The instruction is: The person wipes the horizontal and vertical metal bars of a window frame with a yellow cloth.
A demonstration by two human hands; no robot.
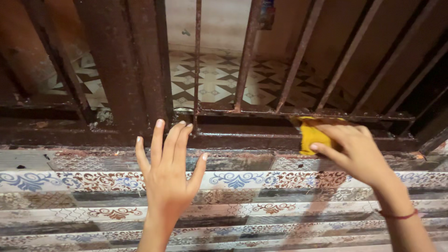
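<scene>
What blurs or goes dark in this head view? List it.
Head view: warm, dim light; right hand and yellow cloth slightly motion-blurred; left hand sharper; upper right behind the rusty bars falls into deep shadow; tiled ledge evenly lit, no glare; bars splay from wide-angle distortion.

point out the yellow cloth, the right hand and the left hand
yellow cloth [310, 136], head view, on its bare lower left part.
right hand [357, 149], head view, back of the hand.
left hand [167, 175], head view, back of the hand.

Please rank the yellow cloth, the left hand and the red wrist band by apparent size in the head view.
1. Left hand, largest, though nearness to the camera may add to it.
2. Yellow cloth, partly hidden under the right hand.
3. Red wrist band.
</scene>
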